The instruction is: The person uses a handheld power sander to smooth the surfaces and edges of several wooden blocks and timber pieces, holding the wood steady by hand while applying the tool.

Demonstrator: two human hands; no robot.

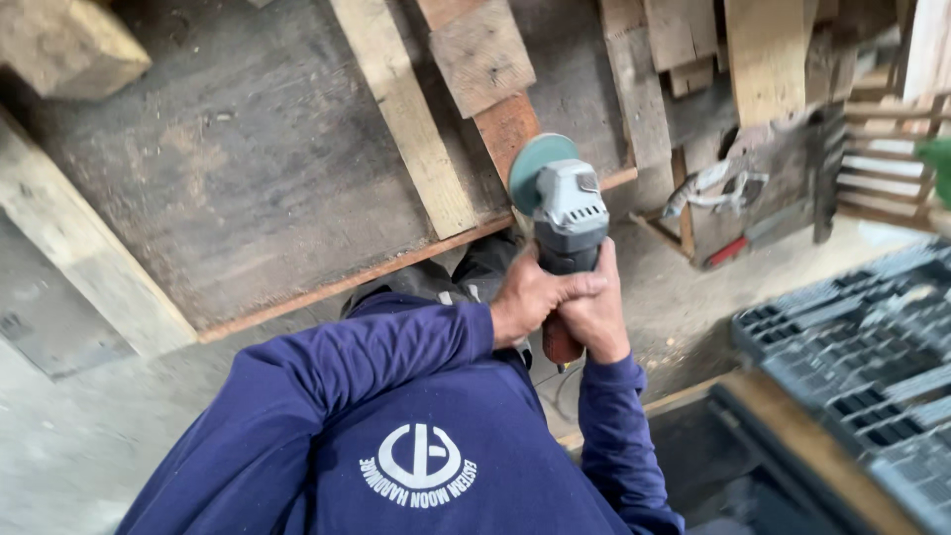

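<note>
I hold an angle grinder [572,213] in both hands, in front of my blue long-sleeved shirt. It has a grey head, a dark body and a reddish rear end. My left hand [530,295] wraps around the body from the left. On the right side my right hand [601,315] grips the same body, fingers touching the left hand. The grinder's green disc [538,165] points away from me, near the edge of a large dark wooden panel [248,178] and a reddish plank [507,127].
Pale planks [406,109] and wood offcuts [480,54] lie on the panel. More boards [763,54] lean at the top right. A dark slatted plastic crate [872,347] sits on a wooden edge at the right. Dusty concrete floor [89,436] lies at the left.
</note>
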